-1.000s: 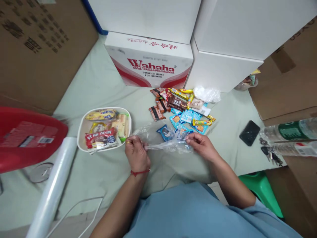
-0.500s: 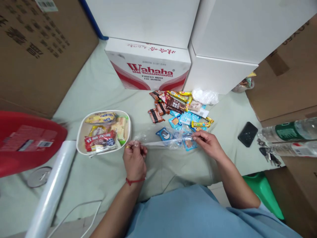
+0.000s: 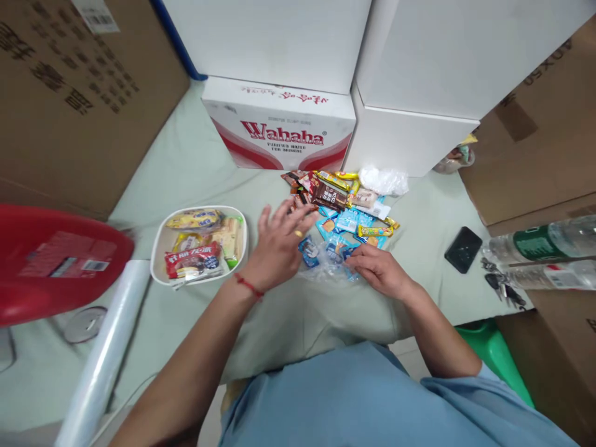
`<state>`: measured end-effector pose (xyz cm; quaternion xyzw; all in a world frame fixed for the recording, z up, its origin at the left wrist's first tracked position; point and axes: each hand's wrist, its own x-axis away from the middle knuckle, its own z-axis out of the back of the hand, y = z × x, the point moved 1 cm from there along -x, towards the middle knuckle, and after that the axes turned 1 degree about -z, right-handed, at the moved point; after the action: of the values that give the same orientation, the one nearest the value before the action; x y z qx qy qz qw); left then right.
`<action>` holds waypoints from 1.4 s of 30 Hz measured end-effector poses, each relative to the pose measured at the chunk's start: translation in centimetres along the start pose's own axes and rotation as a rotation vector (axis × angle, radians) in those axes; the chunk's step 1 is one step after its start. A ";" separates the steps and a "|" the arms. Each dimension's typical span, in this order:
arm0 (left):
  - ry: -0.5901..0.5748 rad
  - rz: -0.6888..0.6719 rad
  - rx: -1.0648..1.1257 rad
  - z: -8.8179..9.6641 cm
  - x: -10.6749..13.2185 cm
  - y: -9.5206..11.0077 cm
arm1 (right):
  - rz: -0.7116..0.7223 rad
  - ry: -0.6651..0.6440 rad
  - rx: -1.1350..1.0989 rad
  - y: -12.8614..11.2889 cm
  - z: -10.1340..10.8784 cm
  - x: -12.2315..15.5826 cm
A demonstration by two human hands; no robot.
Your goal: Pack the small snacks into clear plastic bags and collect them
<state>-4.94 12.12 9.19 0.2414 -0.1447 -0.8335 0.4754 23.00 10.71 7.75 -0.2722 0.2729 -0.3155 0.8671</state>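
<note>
My left hand (image 3: 278, 247) is open, fingers spread, over the near left side of a heap of wrapped snacks. Its fingertips reach the brown-wrapped snacks, and I cannot tell whether they touch. My right hand (image 3: 379, 270) is closed on the right edge of a clear plastic bag (image 3: 321, 270), which lies crumpled at the front of the heap. Blue snack packets (image 3: 308, 252) show in or under the bag. Behind it are more blue packets (image 3: 348, 220), a dark brown packet (image 3: 330, 195) and a yellow-wrapped stick (image 3: 375, 231).
A white tub (image 3: 156, 273) with several packaged snacks stands left. Beyond the heap is a Wahaha carton (image 3: 284, 133). On the right lie a black phone-like object (image 3: 463, 249), keys (image 3: 505, 290) and plastic bottles (image 3: 535, 244). A plastic film roll (image 3: 107, 354) lies left.
My left hand has let go of the bag, moved up and right, and spread its fingers. The stretched bag has slackened and crumpled; my right hand has shifted slightly left and down.
</note>
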 end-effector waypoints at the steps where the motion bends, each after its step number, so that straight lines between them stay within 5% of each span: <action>1: -0.096 -0.072 0.025 -0.5 -0.9 -0.2 | 0.003 0.002 0.012 -0.1 0.1 0.0; 5: -0.265 -0.155 0.179 -2.9 -1.4 -1.1 | -0.073 0.070 0.044 -0.3 0.9 0.7; 13: -0.074 0.092 0.327 -3.2 3.0 -0.5 | -0.277 0.219 -0.038 1.4 1.4 2.0; 18: 0.103 0.213 0.222 -2.8 4.5 1.4 | -0.548 0.448 -0.135 0.8 0.2 0.9; 22: 0.201 0.208 0.094 -3.4 5.3 2.6 | -0.621 0.359 -0.335 -1.0 -1.8 -1.2; 27: 0.106 0.196 0.031 -4.3 6.0 2.8 | -0.529 0.185 -0.322 -1.7 -3.4 -4.4; 32: 0.067 0.451 0.248 -3.4 7.4 1.0 | -0.477 0.165 -0.336 -1.0 -3.2 -4.5; 42: 0.417 0.977 0.444 -3.6 9.3 -0.1 | -0.808 0.428 -0.653 -0.3 -3.2 1.9</action>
<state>-7.04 4.14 3.66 0.4000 -0.3141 -0.4017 0.7616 22.06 8.21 5.07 -0.5392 0.4002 -0.5700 0.4735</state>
